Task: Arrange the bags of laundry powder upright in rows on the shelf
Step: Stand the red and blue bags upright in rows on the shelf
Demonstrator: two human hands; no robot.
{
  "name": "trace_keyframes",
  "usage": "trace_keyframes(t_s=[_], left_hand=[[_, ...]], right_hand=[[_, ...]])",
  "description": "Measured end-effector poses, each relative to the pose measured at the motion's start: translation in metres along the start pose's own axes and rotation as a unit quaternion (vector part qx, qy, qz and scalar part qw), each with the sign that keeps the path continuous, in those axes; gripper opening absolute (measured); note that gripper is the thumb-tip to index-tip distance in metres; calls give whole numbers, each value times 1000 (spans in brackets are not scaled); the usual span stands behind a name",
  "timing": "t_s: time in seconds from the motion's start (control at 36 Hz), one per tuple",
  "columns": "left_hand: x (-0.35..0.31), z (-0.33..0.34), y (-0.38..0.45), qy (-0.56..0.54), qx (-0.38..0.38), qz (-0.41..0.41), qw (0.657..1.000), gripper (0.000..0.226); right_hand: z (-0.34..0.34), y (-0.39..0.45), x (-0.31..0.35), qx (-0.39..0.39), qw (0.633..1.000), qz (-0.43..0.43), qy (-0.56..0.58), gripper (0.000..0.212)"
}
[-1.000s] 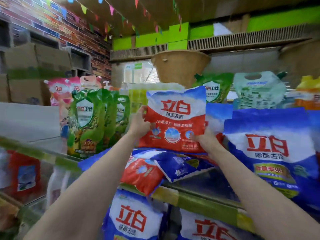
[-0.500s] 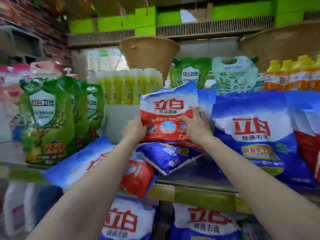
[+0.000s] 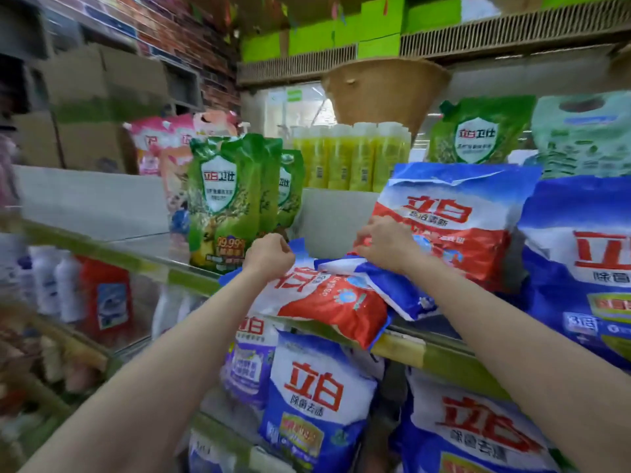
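A red-and-white laundry powder bag (image 3: 454,213) stands upright on the shelf (image 3: 409,349), leaning against a large blue bag (image 3: 580,268) to its right. In front of it two bags lie flat: a red-and-white one (image 3: 334,305) hanging over the shelf's front edge and a smaller blue-and-white one (image 3: 392,288) partly on top of it. My left hand (image 3: 269,254) is curled on the far edge of the flat red bag. My right hand (image 3: 386,244) grips the top end of the small blue bag.
Green pouches (image 3: 222,199) stand left of my hands, with pink pouches behind them. Yellow bottles (image 3: 348,158) line the back and a woven basket (image 3: 386,93) hangs above. More blue powder bags (image 3: 317,390) fill the shelf below.
Both hands have let go of the red-and-white bag, which now stands upright by the large blue bag. They have dropped to the flat bags in front and taken hold of them.
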State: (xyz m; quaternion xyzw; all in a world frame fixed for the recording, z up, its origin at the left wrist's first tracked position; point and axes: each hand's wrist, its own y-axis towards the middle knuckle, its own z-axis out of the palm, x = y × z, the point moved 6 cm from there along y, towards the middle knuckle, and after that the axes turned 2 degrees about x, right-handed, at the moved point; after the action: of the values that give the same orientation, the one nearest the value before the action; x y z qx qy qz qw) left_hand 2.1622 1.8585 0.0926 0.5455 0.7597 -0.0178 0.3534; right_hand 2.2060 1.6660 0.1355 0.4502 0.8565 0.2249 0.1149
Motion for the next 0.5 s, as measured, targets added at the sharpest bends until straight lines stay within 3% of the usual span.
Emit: trace_keyframes(t_s=[0.06, 0.17, 0.33, 0.42, 0.5], left_hand=[[6, -4, -7, -1, 13, -5, 1000, 9], [2, -2, -16, -38, 38, -31, 998, 32], [-47, 37, -21, -85, 129, -38, 987, 60], [-69, 58, -24, -74, 151, -47, 985, 74], [-83, 68, -20, -105, 122, -74, 984, 76]], right_hand=[[8, -2, 9, 43, 999, -7, -11, 27], [14, -12, 8, 90, 995, -2, -43, 32], [-2, -22, -26, 30, 996, 57, -55, 34], [-5, -28, -51, 57, 994, 71, -67, 42], [0, -33, -68, 96, 990, 57, -81, 53]])
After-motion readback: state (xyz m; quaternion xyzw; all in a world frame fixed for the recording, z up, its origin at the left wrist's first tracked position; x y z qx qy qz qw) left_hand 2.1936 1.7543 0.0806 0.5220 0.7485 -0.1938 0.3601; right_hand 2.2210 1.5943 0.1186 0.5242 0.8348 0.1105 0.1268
